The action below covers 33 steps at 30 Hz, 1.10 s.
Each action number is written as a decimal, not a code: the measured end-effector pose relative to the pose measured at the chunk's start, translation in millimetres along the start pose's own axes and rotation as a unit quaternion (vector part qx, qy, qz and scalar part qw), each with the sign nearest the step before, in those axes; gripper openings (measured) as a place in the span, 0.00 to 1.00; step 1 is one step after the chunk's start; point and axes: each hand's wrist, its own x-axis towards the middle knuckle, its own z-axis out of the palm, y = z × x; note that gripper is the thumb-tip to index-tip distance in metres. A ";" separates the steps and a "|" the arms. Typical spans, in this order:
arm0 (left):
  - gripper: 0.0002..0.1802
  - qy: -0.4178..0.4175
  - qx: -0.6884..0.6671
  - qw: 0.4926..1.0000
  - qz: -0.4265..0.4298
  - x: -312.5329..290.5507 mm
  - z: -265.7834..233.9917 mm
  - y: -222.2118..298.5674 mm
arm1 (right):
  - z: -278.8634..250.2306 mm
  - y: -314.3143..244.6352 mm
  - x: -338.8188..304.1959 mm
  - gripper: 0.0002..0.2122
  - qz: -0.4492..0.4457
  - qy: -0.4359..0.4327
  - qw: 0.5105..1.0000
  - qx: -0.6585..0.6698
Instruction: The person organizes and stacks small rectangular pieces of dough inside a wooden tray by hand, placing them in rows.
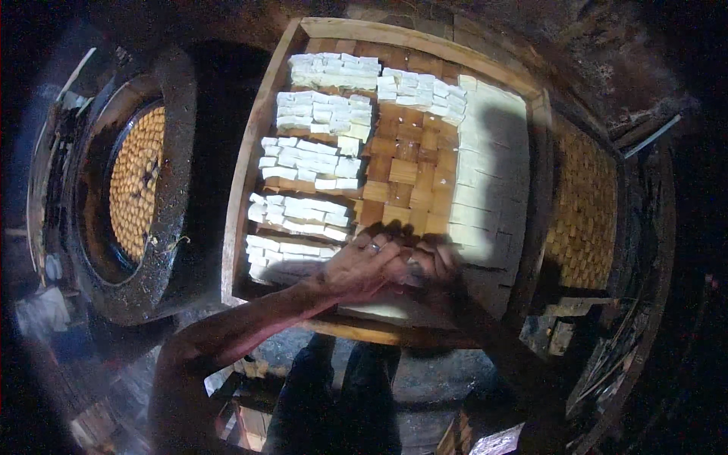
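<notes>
My left hand (364, 265) and my right hand (432, 267) meet over the near middle of a wood-framed tray (413, 30) with a woven floor. Fingers on both are bent and closed. A small pale patch shows between them, but what they hold is too dark and covered to make out. Left of my hands, cut white blocks that look like tofu (309, 163) lie in several stacked rows. On the tray's right side, a flat white slab (474, 174) is scored into squares, partly in shadow. Another stack of white pieces (421, 91) sits at the far middle.
To the left, a dark round pan (121, 262) set in a stove-like rim is full of small golden pieces (135, 189). A second woven tray (584, 205) stands right of the framed one. My legs (334, 394) are below the tray's near edge.
</notes>
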 end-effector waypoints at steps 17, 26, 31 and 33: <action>0.34 -0.157 -0.112 0.976 -0.097 21.6 -26.8 8.7 | -42.4 -6.4 14.7 0.24 0.247 -0.226 0.862 0.380; 0.41 -0.084 0.049 0.985 -0.140 3.2 11.7 2.7 | -22.7 -5.7 19.4 0.27 0.026 -0.144 0.981 0.127; 0.50 -0.087 0.046 0.986 -0.132 -3.0 1.3 10.4 | -67.3 -23.2 38.2 0.30 -0.072 -0.155 0.985 0.020; 0.48 -0.115 0.060 0.981 -0.144 -7.1 3.9 12.3 | -72.1 -27.9 40.9 0.30 -0.096 -0.160 0.982 0.003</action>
